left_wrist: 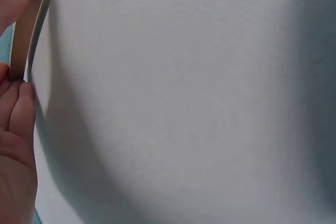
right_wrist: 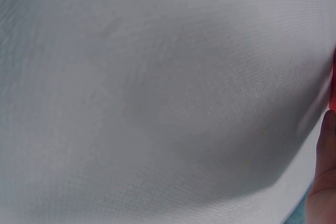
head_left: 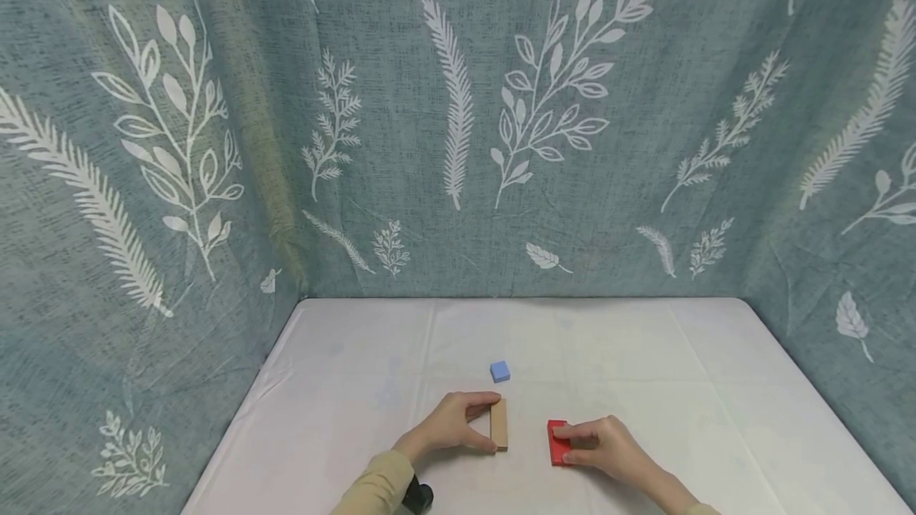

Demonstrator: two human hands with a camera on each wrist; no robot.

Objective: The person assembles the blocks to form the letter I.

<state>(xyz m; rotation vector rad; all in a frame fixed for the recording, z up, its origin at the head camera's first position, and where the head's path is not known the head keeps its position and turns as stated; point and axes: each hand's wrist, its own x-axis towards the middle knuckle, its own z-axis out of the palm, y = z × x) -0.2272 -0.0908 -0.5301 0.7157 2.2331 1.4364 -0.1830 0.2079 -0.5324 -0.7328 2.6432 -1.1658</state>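
My left hand (head_left: pixel 454 422) holds a long tan wooden block (head_left: pixel 499 426), fingertips at its far end and thumb near its close end. In the left wrist view, that wooden block (left_wrist: pixel 24 38) spans the space between thumb and fingers at the left edge. My right hand (head_left: pixel 607 447) grips a red block (head_left: pixel 557 451) lying to the right of the tan one, with a gap of white cloth between them. The fingers cover part of its right side. Only a sliver of the red block (right_wrist: pixel 333 90) shows in the right wrist view.
A small blue block (head_left: pixel 500 372) lies on the white-covered table (head_left: pixel 608 348), beyond the tan block. Blue-green leaf-patterned curtains (head_left: pixel 401 102) hang behind the table and along both sides. A small black object (head_left: pixel 418 495) sits by the left wrist.
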